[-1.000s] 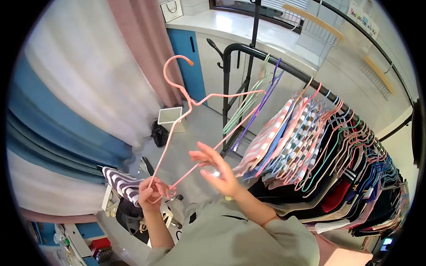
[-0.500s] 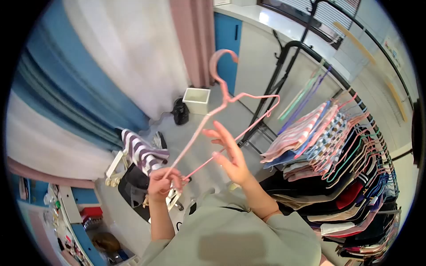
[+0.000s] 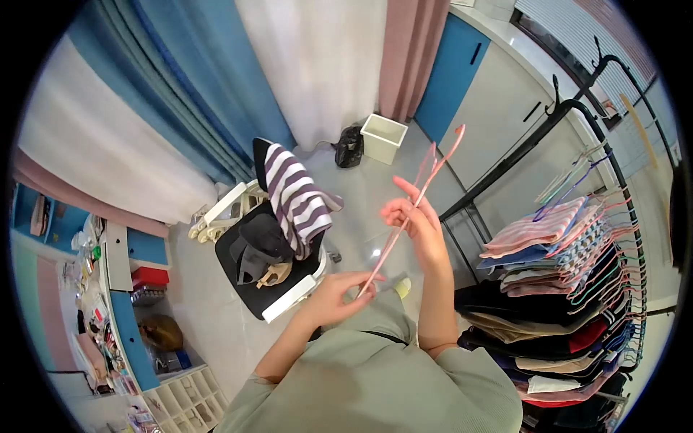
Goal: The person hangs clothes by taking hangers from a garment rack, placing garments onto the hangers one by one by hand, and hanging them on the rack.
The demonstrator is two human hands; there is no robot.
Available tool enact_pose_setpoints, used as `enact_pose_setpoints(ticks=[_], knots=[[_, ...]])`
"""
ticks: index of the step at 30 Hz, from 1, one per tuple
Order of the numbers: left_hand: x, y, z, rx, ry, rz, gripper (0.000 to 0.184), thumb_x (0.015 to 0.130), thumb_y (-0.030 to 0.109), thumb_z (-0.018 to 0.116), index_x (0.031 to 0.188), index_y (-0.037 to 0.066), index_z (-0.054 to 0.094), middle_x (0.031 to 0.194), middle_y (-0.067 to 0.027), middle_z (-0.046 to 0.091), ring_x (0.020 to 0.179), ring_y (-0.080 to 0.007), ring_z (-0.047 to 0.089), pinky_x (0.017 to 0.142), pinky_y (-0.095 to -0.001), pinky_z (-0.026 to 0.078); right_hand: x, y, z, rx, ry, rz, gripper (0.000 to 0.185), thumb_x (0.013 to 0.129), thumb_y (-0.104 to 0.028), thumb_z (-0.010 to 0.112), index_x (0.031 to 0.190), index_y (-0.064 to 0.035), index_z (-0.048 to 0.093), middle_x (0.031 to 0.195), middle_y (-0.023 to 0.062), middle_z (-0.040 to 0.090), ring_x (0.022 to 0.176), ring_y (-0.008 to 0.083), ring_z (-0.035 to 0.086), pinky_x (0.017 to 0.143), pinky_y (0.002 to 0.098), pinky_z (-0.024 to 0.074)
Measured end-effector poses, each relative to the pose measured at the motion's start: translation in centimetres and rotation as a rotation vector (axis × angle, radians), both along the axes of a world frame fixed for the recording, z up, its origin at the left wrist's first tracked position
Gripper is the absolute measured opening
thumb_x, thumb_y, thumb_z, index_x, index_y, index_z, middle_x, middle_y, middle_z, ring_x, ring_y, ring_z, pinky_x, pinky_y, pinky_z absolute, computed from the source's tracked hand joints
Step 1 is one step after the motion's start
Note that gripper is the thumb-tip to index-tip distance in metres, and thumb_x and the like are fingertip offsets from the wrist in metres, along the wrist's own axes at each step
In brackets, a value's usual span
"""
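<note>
A pink clothes hanger [image 3: 390, 254] is held up at a slant in front of me, seen nearly edge-on, its hook toward the far right. My left hand [image 3: 341, 297] grips its lower end between thumb and fingers. Farther up, my right hand [image 3: 420, 227] is at the hanger, with the index finger stretched and the other fingers curled around the pink bars. Beyond my left hand, a purple-and-white striped garment [image 3: 294, 198] hangs over the back of a chair [image 3: 238, 285]. Dark caps [image 3: 263, 249] lie on the chair's seat.
On the right stands a black clothes rack [image 3: 505, 167] full of hung clothes [image 3: 538, 310]. A white bin [image 3: 384, 137] and a black bag [image 3: 349, 148] are on the floor by the curtains [image 3: 195, 86]. Cluttered shelves [image 3: 133, 346] line the left side.
My view has turned left, bringing the chair nearer the middle. The hanger has swung from facing me to nearly edge-on. My right hand has come onto it from beside it.
</note>
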State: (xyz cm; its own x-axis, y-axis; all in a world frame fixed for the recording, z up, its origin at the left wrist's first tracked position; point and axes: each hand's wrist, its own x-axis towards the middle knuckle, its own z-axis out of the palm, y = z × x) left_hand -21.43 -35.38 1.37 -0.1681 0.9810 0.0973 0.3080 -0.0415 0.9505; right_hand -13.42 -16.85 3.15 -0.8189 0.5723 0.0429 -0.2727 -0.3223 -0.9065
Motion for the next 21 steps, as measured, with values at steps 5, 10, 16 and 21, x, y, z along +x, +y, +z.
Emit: enact_pose_setpoints(ticks=[5, 10, 16, 21], knots=[[0.1, -0.9, -5.1, -0.009, 0.471, 0.075, 0.046, 0.080, 0.013, 0.056, 0.124, 0.007, 0.045, 0.092, -0.0110, 0.061, 0.092, -0.0283, 0.057, 0.088, -0.0384, 0.040, -1.6, -1.0, -2.0, -0.185, -0.087, -0.183, 0.044, 0.086, -0.017, 0.048, 0.127, -0.0032, 0.038, 0.067, -0.0028, 0.042, 0.054, 0.0045, 0.034, 0.051, 0.0191, 0.0289], [-0.9, -2.2, -7.4, -0.161, 0.487, 0.021, 0.047, 0.081, 0.016, 0.055, 0.126, 0.008, 0.043, 0.098, -0.0121, 0.059, 0.095, -0.0303, 0.055, 0.089, -0.0391, 0.039, -3.4, -0.2, -4.1, -0.135, -0.185, -0.204, 0.028, 0.087, -0.020, 0.050, 0.113, -0.0086, 0.049, 0.062, -0.0078, 0.032, 0.050, 0.0003, 0.027, 0.043, 0.0174, 0.0195], [-4.4, -2.9, -10.4, -0.126, 0.478, 0.291, 0.048, 0.078, 0.014, 0.058, 0.123, 0.007, 0.045, 0.105, -0.0140, 0.055, 0.098, -0.0312, 0.053, 0.085, -0.0393, 0.041, -6.0, -0.1, -5.5, 0.132, -0.190, -0.243, 0.018, 0.090, -0.023, 0.049, 0.098, -0.0087, 0.057, 0.058, -0.0085, 0.029, 0.048, 0.0004, 0.025, 0.043, 0.0173, 0.0179], [-8.0, -1.2, -12.5, -0.118, 0.573, 0.549, 0.058, 0.069, 0.005, 0.060, 0.123, 0.006, 0.042, 0.118, -0.0131, 0.047, 0.101, -0.0334, 0.051, 0.084, -0.0392, 0.042, -7.1, 1.0, -7.1, 0.430, -0.289, -0.372, 0.030, 0.093, -0.030, 0.042, 0.092, -0.0058, 0.061, 0.057, -0.0086, 0.027, 0.048, 0.0013, 0.023, 0.043, 0.0182, 0.0171]])
